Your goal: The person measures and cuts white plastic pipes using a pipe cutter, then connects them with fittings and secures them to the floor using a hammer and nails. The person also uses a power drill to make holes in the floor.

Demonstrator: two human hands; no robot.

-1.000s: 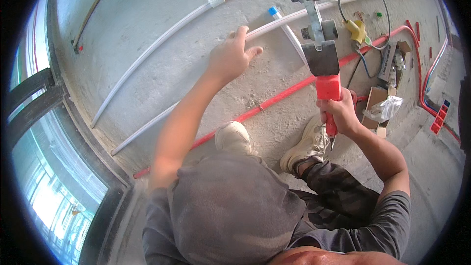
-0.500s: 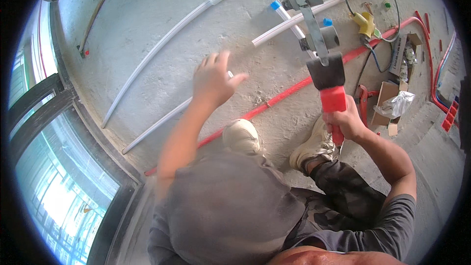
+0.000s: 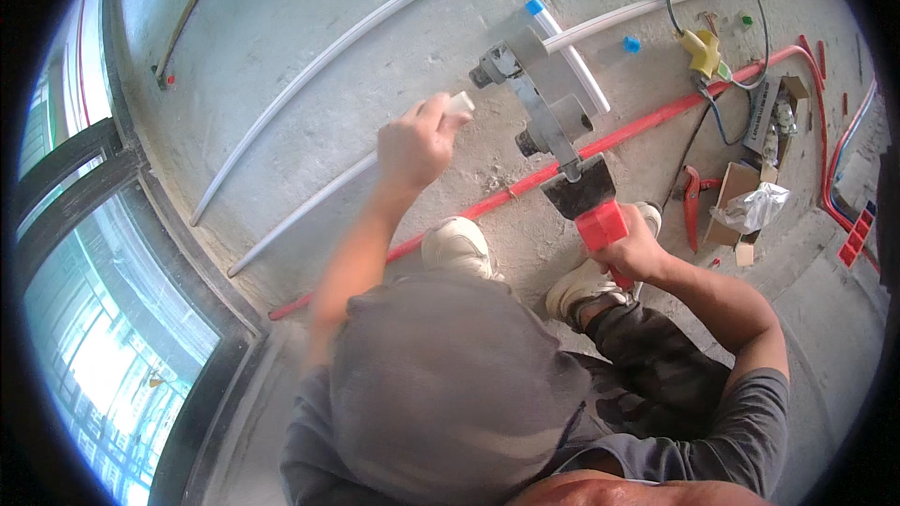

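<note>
Left grip point(image 3: 417, 145) clasps one white pipe point(image 3: 305, 212); right grip point(image 3: 630, 245) clasps one red-handled pipe welder point(image 3: 581, 190); one carton point(image 3: 762, 117) bears printing.

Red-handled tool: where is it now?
In the head view, the red-handled tool is in the right hand, right of centre, its far end beside the end of a long white pipe.

Smooth plastic tool handle point(image 3: 602, 226), rough matt floor point(image 3: 281, 19)
</note>
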